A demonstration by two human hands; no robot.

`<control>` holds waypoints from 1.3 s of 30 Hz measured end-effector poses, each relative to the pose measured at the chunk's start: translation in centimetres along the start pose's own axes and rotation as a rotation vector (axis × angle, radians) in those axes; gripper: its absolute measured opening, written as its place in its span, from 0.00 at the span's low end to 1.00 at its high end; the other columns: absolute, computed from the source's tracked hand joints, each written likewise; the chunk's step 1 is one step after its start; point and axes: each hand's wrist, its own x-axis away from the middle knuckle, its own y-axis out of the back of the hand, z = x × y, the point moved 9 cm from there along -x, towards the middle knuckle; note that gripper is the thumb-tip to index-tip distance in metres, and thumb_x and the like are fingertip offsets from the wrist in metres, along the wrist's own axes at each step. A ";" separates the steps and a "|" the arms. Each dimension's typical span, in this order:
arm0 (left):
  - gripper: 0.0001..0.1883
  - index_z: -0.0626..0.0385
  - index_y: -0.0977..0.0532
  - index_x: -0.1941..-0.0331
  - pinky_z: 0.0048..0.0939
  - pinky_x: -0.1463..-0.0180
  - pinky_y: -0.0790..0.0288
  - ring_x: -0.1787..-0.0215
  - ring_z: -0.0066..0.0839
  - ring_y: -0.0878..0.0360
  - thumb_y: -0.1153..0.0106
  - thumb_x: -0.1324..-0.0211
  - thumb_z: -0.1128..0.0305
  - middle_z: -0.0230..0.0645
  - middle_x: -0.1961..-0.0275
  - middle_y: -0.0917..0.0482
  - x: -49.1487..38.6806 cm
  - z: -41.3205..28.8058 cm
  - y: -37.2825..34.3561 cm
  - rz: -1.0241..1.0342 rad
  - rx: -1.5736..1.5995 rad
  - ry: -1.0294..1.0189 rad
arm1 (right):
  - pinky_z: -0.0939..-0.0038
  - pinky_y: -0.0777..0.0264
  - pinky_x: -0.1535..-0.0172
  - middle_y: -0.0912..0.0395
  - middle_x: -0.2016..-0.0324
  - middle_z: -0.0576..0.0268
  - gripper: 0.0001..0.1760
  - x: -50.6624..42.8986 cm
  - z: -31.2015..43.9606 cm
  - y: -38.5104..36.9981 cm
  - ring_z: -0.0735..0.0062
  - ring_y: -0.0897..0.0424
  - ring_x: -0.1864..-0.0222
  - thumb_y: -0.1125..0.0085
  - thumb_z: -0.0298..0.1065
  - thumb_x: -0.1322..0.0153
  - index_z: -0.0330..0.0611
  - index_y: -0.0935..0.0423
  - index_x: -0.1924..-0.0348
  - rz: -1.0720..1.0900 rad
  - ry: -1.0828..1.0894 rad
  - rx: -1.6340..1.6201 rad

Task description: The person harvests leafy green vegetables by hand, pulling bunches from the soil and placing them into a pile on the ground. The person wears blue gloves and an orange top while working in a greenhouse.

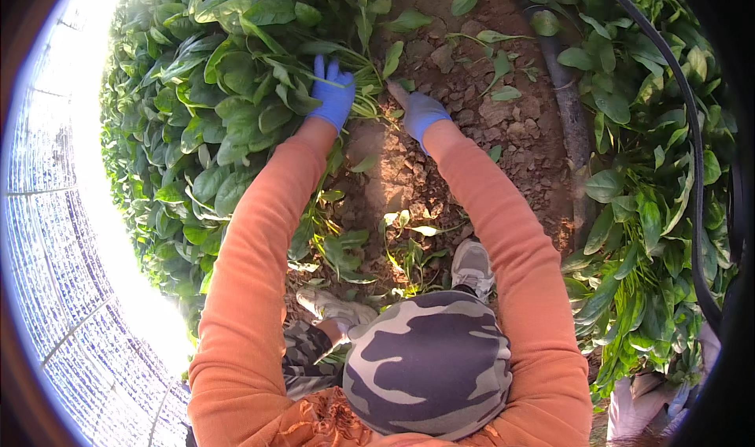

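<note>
My left hand (334, 96), in a blue glove, lies across a bunch of leafy greens that look like spinach (248, 113). Its fingers curl over the bunch, and one stem crosses on top of them. Pale green stems (367, 96) stick out on the right side of this hand, towards the soil. Just right of the stems is my right hand (423, 115), its blue glove smeared with dirt. A narrow brown shape (398, 94) points from it to the stem bases; whether it is a soiled finger or a tool is unclear.
A dense bed of greens (189, 134) fills the left. Cracked soil (501, 116) bears loose leaves. A dark hose (563, 99) runs along it on the right. Cut greens (637, 282) lie in a heap beside a black strap or cable (690, 110). My shoes (472, 264) stand below.
</note>
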 end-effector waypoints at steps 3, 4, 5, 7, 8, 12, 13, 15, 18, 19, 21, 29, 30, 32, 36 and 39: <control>0.07 0.53 0.22 0.70 0.66 0.31 0.51 0.40 0.39 0.28 0.50 0.47 0.68 0.37 0.67 0.18 -0.3 -0.9 0.6 0.079 -0.008 -0.010 | 0.54 0.27 0.46 0.31 0.41 0.43 0.38 4.2 -2.1 1.5 0.45 0.26 0.45 0.56 0.22 0.29 0.61 0.50 0.28 0.143 -0.084 -0.105; 0.08 0.55 0.22 0.70 0.67 0.32 0.51 0.40 0.40 0.28 0.50 0.47 0.68 0.39 0.66 0.18 -1.4 -0.9 1.7 0.063 0.012 -0.009 | 0.54 0.27 0.47 0.29 0.44 0.42 0.37 4.9 -3.7 1.5 0.44 0.25 0.46 0.53 0.26 0.29 0.58 0.49 0.28 -0.041 0.027 -0.079; 0.08 0.56 0.22 0.70 0.68 0.32 0.51 0.40 0.42 0.29 0.50 0.48 0.68 0.42 0.66 0.18 -1.0 -0.9 2.3 0.078 0.034 0.006 | 0.55 0.28 0.46 0.28 0.45 0.41 0.36 6.8 -4.6 1.5 0.44 0.25 0.47 0.52 0.26 0.29 0.57 0.48 0.29 -0.100 -0.011 -0.102; 0.08 0.57 0.22 0.70 0.69 0.33 0.50 0.40 0.43 0.29 0.50 0.48 0.69 0.45 0.67 0.18 -0.1 -1.1 2.7 0.049 0.057 0.019 | 0.55 0.28 0.46 0.27 0.46 0.41 0.36 10.7 -5.8 1.4 0.44 0.25 0.47 0.50 0.28 0.30 0.56 0.48 0.29 -0.206 -0.099 -0.156; 0.08 0.57 0.22 0.71 0.69 0.34 0.50 0.41 0.43 0.28 0.49 0.48 0.68 0.44 0.68 0.18 0.1 -0.8 2.9 0.000 0.054 0.023 | 0.55 0.28 0.47 0.26 0.50 0.39 0.31 11.4 -6.5 0.8 0.43 0.24 0.49 0.48 0.30 0.30 0.48 0.43 0.34 -0.204 -0.137 -0.228; 0.07 0.55 0.22 0.71 0.65 0.36 0.46 0.41 0.40 0.28 0.49 0.48 0.68 0.41 0.69 0.18 0.1 -0.3 2.6 -0.031 0.059 0.062 | 0.54 0.30 0.45 0.25 0.52 0.39 0.31 10.7 -8.1 -1.2 0.41 0.24 0.49 0.47 0.31 0.30 0.50 0.43 0.34 -0.197 -0.283 -0.380; 0.07 0.54 0.22 0.71 0.65 0.36 0.46 0.41 0.40 0.28 0.49 0.48 0.68 0.40 0.69 0.18 0.1 -0.3 2.5 -0.012 0.049 0.069 | 0.54 0.30 0.43 0.26 0.49 0.41 0.37 9.5 -7.6 -1.7 0.41 0.25 0.47 0.49 0.30 0.29 0.59 0.48 0.29 -0.184 -0.310 -0.384; 0.07 0.54 0.22 0.71 0.64 0.36 0.46 0.41 0.40 0.28 0.49 0.48 0.68 0.40 0.69 0.18 0.2 -0.4 2.6 0.010 0.022 0.068 | 0.53 0.29 0.45 0.26 0.49 0.39 0.38 7.6 -4.5 -1.8 0.41 0.24 0.48 0.51 0.28 0.29 0.62 0.50 0.28 -0.170 -0.215 -0.368; 0.06 0.52 0.23 0.67 0.64 0.39 0.46 0.38 0.36 0.29 0.49 0.46 0.67 0.37 0.65 0.18 -0.2 -0.5 2.4 0.108 0.015 0.078 | 0.53 0.27 0.46 0.28 0.46 0.37 0.40 5.3 -1.6 -2.4 0.41 0.23 0.49 0.52 0.25 0.29 0.64 0.52 0.27 -0.096 -0.132 -0.247; 0.07 0.51 0.23 0.65 0.63 0.40 0.45 0.37 0.34 0.30 0.49 0.45 0.67 0.35 0.62 0.18 0.0 -0.4 2.2 0.155 0.017 0.087 | 0.55 0.26 0.51 0.25 0.51 0.38 0.31 5.4 -1.5 -2.8 0.43 0.21 0.53 0.51 0.26 0.29 0.52 0.45 0.33 -0.029 -0.146 -0.305; 0.07 0.51 0.23 0.64 0.63 0.41 0.45 0.36 0.34 0.31 0.50 0.45 0.67 0.34 0.61 0.18 0.1 -0.9 2.6 0.184 -0.041 0.045 | 0.58 0.24 0.60 0.22 0.60 0.40 0.21 6.1 -2.6 -3.3 0.48 0.19 0.63 0.49 0.29 0.29 0.35 0.35 0.43 0.070 -0.145 -0.309; 0.12 0.49 0.24 0.56 0.67 0.37 0.49 0.35 0.34 0.32 0.50 0.44 0.68 0.33 0.54 0.19 1.3 0.6 5.6 0.213 0.023 0.068 | 0.60 0.24 0.59 0.22 0.58 0.40 0.20 15.9 -4.2 -1.7 0.55 0.18 0.61 0.47 0.33 0.30 0.33 0.31 0.47 0.142 -0.119 -0.328; 0.16 0.47 0.25 0.52 0.68 0.37 0.49 0.35 0.33 0.33 0.48 0.46 0.71 0.32 0.51 0.20 1.0 1.0 6.6 0.215 0.074 0.074 | 0.59 0.24 0.56 0.22 0.56 0.42 0.25 16.4 -6.0 -1.7 0.54 0.18 0.58 0.46 0.33 0.30 0.40 0.33 0.40 0.007 -0.101 -0.279; 0.19 0.47 0.26 0.50 0.69 0.36 0.50 0.34 0.33 0.33 0.47 0.49 0.73 0.32 0.48 0.21 0.6 1.2 9.2 0.174 0.151 0.069 | 0.60 0.25 0.53 0.23 0.56 0.44 0.27 17.1 -6.8 0.5 0.54 0.19 0.56 0.46 0.33 0.30 0.43 0.33 0.37 -0.321 -0.104 -0.141; 0.22 0.45 0.26 0.48 0.69 0.35 0.52 0.35 0.32 0.33 0.45 0.51 0.76 0.30 0.47 0.23 1.2 1.9 12.8 0.086 0.286 0.082 | 0.66 0.24 0.57 0.21 0.59 0.48 0.19 18.3 -3.0 8.9 0.58 0.18 0.57 0.47 0.42 0.27 0.37 0.24 0.49 -0.766 0.336 -0.783; 0.24 0.45 0.25 0.49 0.68 0.34 0.52 0.36 0.32 0.31 0.43 0.54 0.76 0.29 0.49 0.22 2.1 2.2 13.9 0.019 0.389 0.071 | 0.67 0.24 0.59 0.20 0.58 0.53 0.22 15.2 3.9 7.8 0.60 0.18 0.57 0.49 0.48 0.25 0.37 0.23 0.51 0.213 0.517 -1.795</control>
